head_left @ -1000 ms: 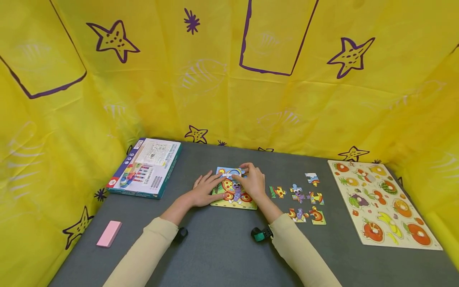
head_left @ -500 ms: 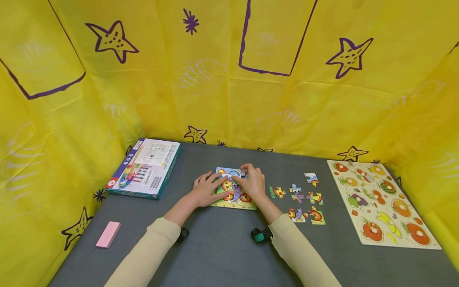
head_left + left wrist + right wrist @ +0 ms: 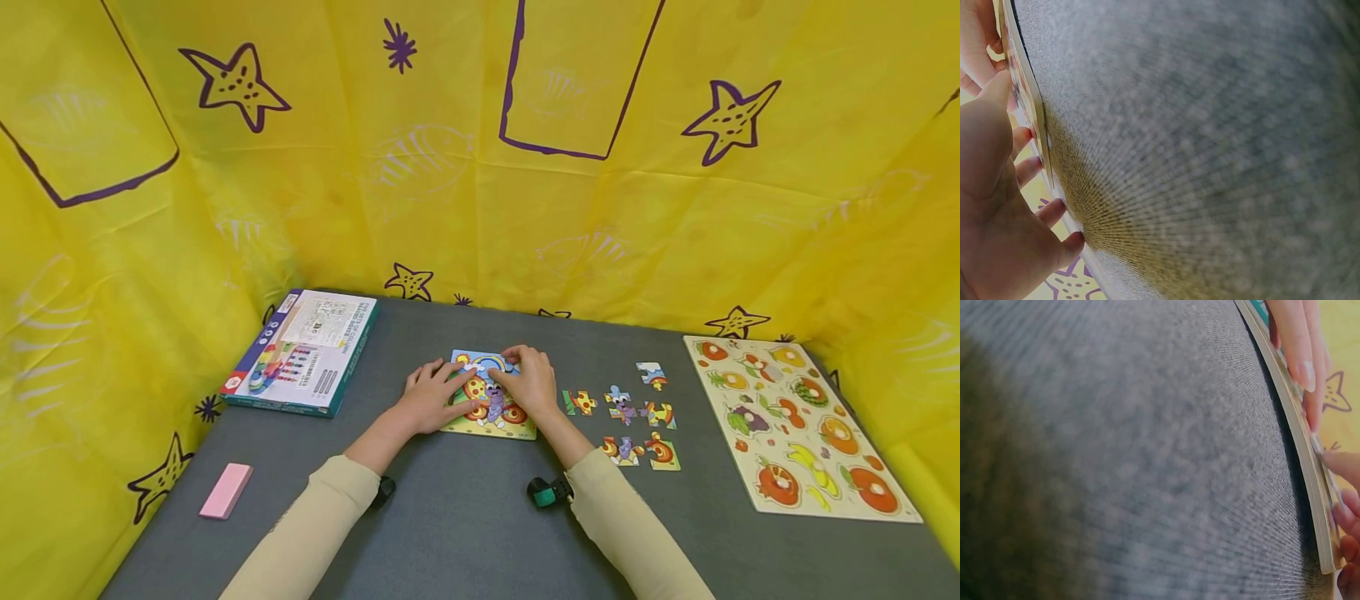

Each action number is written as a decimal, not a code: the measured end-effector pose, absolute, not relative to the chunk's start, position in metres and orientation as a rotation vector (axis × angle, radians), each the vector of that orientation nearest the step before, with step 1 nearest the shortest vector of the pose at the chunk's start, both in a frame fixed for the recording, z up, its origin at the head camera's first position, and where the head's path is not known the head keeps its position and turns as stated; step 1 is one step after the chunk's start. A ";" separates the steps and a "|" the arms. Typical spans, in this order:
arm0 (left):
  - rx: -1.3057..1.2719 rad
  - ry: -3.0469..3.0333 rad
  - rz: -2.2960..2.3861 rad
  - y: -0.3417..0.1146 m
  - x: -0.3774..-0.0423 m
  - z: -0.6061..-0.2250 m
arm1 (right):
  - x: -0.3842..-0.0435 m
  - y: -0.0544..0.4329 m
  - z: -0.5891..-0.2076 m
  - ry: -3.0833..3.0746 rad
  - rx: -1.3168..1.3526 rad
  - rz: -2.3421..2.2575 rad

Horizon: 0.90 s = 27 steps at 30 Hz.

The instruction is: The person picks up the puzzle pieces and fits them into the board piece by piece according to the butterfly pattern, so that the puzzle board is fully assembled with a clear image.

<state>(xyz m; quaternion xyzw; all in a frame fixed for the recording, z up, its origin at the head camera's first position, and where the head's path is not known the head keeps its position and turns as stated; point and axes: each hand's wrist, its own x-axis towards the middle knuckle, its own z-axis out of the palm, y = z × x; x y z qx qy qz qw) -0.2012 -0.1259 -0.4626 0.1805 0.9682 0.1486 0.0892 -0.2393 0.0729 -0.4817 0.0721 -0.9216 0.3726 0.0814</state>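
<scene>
In the head view a small butterfly jigsaw board (image 3: 495,427) lies on the dark table. My left hand (image 3: 427,402) rests on its left side with fingers spread and straight, the thumb lower down. At the top edge, my right hand (image 3: 531,385) pinches a jigsaw piece with thumb and fingers; that piece (image 3: 1329,472) shows edge-on in the right wrist view, slightly tilted over the board. Its picture is mostly hidden by the hand. Right of the board lie several loose jigsaw pieces, among them a yellow-green one (image 3: 580,402) and a purple one (image 3: 621,405).
A boxed toy (image 3: 311,354) lies at the back left, and a pink block (image 3: 227,492) nearer the front left. On the right is a large fruit puzzle board (image 3: 798,433). Yellow patterned cloth (image 3: 480,183) rises behind and at the sides.
My left hand's fingers have drawn slightly closer together and its wrist has shifted a little right. The right hand has barely moved at the board's top edge. The loose pieces lie unchanged.
</scene>
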 end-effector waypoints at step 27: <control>0.658 2.940 0.404 -0.121 -0.204 -0.466 | -0.246 0.086 -0.479 -2.864 0.429 1.099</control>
